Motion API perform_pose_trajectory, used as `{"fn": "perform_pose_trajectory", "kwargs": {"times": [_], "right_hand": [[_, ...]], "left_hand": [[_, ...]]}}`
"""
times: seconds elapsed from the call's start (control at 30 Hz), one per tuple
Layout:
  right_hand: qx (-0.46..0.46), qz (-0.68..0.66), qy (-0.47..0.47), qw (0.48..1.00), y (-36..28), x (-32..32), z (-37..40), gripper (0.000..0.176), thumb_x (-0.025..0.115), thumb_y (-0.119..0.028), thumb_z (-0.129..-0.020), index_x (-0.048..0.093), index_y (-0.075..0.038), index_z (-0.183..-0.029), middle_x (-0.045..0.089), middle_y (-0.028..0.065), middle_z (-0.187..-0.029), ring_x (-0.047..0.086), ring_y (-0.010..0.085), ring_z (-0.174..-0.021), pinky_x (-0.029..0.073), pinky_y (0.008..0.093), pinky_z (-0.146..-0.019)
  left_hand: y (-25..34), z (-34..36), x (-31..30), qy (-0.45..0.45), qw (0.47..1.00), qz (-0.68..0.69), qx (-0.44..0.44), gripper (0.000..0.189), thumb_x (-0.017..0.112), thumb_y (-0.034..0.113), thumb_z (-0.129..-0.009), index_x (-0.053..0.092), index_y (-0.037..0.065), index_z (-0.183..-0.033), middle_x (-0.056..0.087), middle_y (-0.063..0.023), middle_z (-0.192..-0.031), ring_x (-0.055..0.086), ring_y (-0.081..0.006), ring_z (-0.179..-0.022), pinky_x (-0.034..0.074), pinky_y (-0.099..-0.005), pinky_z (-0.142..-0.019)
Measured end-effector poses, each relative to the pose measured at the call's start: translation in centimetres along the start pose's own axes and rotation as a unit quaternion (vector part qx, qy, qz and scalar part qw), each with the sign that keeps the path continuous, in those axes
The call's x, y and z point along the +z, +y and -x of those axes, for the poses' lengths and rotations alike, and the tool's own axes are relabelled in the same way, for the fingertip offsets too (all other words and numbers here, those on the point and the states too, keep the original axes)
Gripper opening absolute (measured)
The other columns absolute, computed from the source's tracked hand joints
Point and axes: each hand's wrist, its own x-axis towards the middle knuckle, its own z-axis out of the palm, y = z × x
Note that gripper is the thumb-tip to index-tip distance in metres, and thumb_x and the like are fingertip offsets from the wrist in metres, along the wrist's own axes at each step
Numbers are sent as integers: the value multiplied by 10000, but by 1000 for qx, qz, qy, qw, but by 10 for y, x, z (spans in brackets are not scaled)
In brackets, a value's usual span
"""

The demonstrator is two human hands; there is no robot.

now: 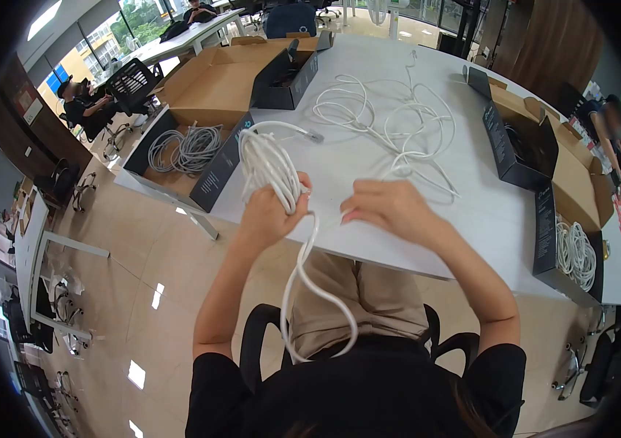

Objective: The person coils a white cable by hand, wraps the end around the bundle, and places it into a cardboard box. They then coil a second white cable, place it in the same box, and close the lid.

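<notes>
My left hand (270, 212) is wrapped round a coiled bundle of white cable (263, 160), held above the table's near edge. A connector at one end of that bundle points right over the tabletop. From under the hand a loop of the cable hangs down in front of my lap. To the right, my right hand (387, 208) is held above the table edge with its fingers bent together; what they pinch, if anything, is too small to make out. Beyond both hands, a loose tangle of white cable (398, 139) lies spread on the white table (471, 226).
An open box of grey cable (186, 150) stands at the left, with another dark box (288, 80) behind it. Two more open boxes stand at the right, a dark one (519, 139) and one with white cable (577, 255). Several people sit or stand farther off.
</notes>
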Motion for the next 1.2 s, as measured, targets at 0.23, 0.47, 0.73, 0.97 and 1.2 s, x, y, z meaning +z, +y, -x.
{"fn": "perform_pose_trajectory", "kwargs": {"times": [0.23,0.47,0.73,0.97,1.2], "right_hand": [[114,20,182,977,87,-83,3,127,556,-120,-857,609,-6,-843,584,72,-741,515,150,-650,414,251,-607],[232,29,346,909,199,-181,24,207,519,-209,-893,627,-42,-835,592,-26,-694,356,32,-490,292,215,-456],[169,120,301,931,219,-147,-19,275,514,-303,-888,630,-61,-828,598,58,-688,504,149,-590,380,291,-558],[297,137,176,929,199,-47,2,261,498,-274,-880,607,-65,-769,570,103,-676,529,248,-604,380,344,-555],[60,228,140,962,122,-6,29,192,595,-267,-805,559,-84,-759,502,64,-693,505,261,-544,379,348,-492]], "left_hand": [[-16,49,-71,-161,959,81,-219,270,626,287,-792,555,38,-866,560,-87,-692,541,-216,-652,424,-308,-631],[28,132,-141,-247,870,279,-324,155,654,133,-747,586,-1,-783,585,-88,-727,535,-142,-620,432,-281,-576],[33,156,-108,-33,493,842,217,122,521,106,-832,559,-8,-858,486,-38,-582,448,-99,-479,331,-242,-417],[87,63,-100,155,344,865,331,147,466,178,-875,520,45,-905,408,-4,-571,402,-84,-401,318,-205,-382],[66,-18,-93,704,639,235,204,298,403,120,-902,333,-32,-1149,448,-16,-535,456,-88,-487,387,-209,-492]]}}
